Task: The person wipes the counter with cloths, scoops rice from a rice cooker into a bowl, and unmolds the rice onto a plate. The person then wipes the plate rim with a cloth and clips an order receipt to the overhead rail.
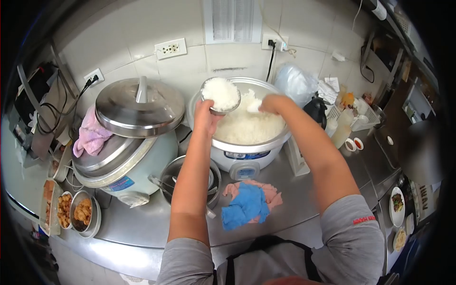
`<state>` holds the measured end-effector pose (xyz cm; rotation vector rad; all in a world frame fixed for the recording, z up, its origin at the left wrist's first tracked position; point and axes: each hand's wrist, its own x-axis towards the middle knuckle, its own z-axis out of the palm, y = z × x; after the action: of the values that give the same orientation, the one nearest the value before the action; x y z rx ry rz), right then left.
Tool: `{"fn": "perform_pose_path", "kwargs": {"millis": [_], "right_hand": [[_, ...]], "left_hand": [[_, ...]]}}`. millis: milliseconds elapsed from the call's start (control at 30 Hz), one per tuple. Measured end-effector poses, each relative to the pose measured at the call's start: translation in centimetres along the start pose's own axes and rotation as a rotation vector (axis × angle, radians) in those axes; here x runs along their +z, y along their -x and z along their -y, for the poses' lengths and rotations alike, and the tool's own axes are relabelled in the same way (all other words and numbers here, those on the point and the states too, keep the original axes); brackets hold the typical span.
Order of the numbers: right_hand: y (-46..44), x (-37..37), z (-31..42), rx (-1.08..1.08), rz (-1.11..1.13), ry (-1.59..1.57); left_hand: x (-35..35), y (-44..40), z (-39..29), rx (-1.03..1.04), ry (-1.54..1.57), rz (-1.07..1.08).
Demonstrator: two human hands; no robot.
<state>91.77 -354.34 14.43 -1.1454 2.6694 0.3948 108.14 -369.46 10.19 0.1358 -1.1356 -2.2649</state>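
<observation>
My left hand (pixel 207 117) grips a round metal bowl (pixel 224 112) heaped with white rice (pixel 220 93), holding it over the left rim of the open rice cooker (pixel 240 148). Inside the cooker, cooked rice (pixel 249 129) spreads across the pot and clings to its back wall. My right hand (pixel 274 104) is closed over the cooker's right side, around what looks like a white rice paddle (pixel 254 105). Rice hides part of the paddle, and its handle is covered by my fingers.
To the left, a second cooker (pixel 118 161) carries a loose steel lid (pixel 140 107) and a pink cloth (pixel 91 132). A metal pot with utensils (pixel 171 167) and blue and pink cloths (pixel 246 205) lie in front. Fried food bowls (pixel 81 212) stand left; bottles (pixel 343 128) stand right.
</observation>
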Motion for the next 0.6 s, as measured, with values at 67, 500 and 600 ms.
{"fn": "perform_pose_path", "kwargs": {"millis": [67,500,600], "right_hand": [[0.2,3.5,-2.1,-0.076,-0.137,0.016],[32.3,18.3,-5.9,-0.704,0.143,-0.929],[39.5,36.0,-10.2,-0.057,0.701,-1.214]], "left_hand": [[-0.5,-0.6,0.1,-0.041,-0.007,0.044],[-0.9,0.1,0.0,-0.028,-0.014,0.105],[-0.1,1.1,-1.3,-0.014,-0.023,0.039]]}}
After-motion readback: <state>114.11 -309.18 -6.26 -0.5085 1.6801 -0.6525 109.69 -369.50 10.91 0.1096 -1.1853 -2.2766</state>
